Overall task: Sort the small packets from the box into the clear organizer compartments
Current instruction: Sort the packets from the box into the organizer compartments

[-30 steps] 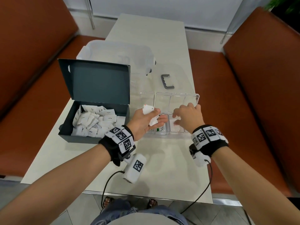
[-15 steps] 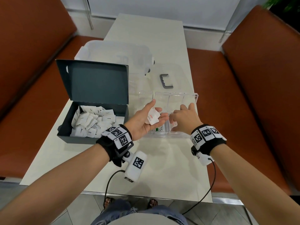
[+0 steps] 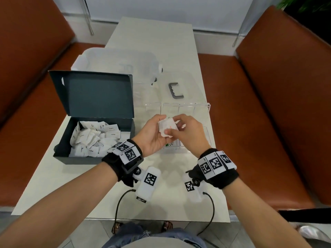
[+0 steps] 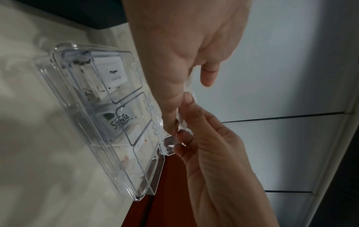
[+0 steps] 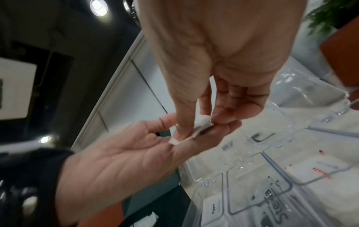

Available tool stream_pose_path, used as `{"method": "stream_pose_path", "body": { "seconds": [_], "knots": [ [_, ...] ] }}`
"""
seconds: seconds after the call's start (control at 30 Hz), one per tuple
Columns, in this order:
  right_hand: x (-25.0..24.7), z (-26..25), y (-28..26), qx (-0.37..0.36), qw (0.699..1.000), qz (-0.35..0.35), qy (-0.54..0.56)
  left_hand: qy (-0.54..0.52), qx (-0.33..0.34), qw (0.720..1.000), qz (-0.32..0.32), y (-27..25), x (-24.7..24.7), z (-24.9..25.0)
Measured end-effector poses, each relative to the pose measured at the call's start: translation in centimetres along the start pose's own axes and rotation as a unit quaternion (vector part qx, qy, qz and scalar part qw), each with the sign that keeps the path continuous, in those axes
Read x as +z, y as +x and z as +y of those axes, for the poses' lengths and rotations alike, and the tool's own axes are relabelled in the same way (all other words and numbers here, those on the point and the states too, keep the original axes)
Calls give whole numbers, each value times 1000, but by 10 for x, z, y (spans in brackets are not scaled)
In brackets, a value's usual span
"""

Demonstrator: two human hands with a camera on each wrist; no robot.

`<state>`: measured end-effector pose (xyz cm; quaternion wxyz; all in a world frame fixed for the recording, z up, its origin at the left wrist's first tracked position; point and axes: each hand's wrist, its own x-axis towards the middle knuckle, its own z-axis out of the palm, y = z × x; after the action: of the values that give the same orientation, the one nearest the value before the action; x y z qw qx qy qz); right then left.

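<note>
My left hand (image 3: pixel 155 128) is palm up above the near left part of the clear organizer (image 3: pixel 186 104). A few white packets (image 3: pixel 167 126) lie across its straight fingers, thumb off to the side. My right hand (image 3: pixel 179 130) pinches one of these packets (image 5: pixel 196 130) between thumb and fingers. The organizer (image 4: pixel 93 138) has white packets in its near compartments, printed Pepper, Stevia and one in red. The open dark box (image 3: pixel 80 160) at the left holds several loose white packets (image 3: pixel 93 138).
A translucent bin (image 3: pixel 118 61) stands behind the box, and a grey handle (image 3: pixel 175 91) lies on a clear lid beyond the organizer. Orange benches (image 3: pixel 268 86) flank the narrow white table (image 3: pixel 89 194). Wrist cables hang over its near edge.
My left hand turned palm up and lifted toward me with the packets. My right hand left the organizer compartments, came over the left palm and pinched a packet.
</note>
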<state>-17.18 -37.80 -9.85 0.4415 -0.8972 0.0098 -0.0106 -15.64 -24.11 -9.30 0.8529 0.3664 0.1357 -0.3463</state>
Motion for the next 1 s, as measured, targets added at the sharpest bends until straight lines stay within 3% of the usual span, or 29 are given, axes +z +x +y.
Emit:
{"method": "stream_pose_path", "body": {
  "seconds": [0.27,0.4,0.6,0.77,0.93,1.0],
  "knots": [
    [-18,14,2,59,994,31,91,78,53,995,41,4,-5,-5],
    [-26,11,-1,81,983,-15,164,113,78,988,69,9,-7,-9],
    [-38,7,3,83,981,-66,161,176,83,978,77,11,-10,-9],
    [-31,6,-3,136,955,-89,247,153,115,977,90,14,-9,-9],
    [-28,12,1,133,930,44,339,150,124,977,82,13,-9,-9],
    [-38,21,9,119,947,61,291,148,126,977,91,12,-11,-7]
  ]
}}
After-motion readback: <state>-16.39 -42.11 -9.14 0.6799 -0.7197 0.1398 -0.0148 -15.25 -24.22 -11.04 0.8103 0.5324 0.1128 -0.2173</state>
